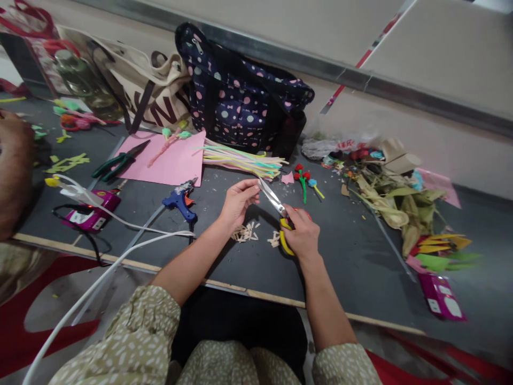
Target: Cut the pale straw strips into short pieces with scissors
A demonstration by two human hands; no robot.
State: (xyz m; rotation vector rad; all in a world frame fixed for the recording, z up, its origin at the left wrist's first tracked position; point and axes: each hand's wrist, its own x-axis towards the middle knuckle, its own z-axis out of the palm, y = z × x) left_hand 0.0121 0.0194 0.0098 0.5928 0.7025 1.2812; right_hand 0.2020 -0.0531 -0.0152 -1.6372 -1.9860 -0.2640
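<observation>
My right hand point(301, 231) is closed round the yellow handles of a pair of scissors point(273, 199). Their silver blades point up and left, with the tips close to the fingers of my left hand point(240, 202). The left fingers are pinched together; whatever lies between them is too small to make out. Under my hands, a pile of short pale cut pieces point(245, 232) lies on the dark table point(344, 256). A smaller heap of such pieces point(274, 239) is beside the scissors' handles.
Pipe cleaners point(240, 160) lie before a navy bag point(248, 96). Left of my hands are a blue glue gun point(180, 203), pink sheet point(172, 168), green-handled pliers point(120, 161), a purple power strip point(94, 211) and white cables. Dried leaves point(385, 203) lie right. Another person's arm point(14, 171) shows far left.
</observation>
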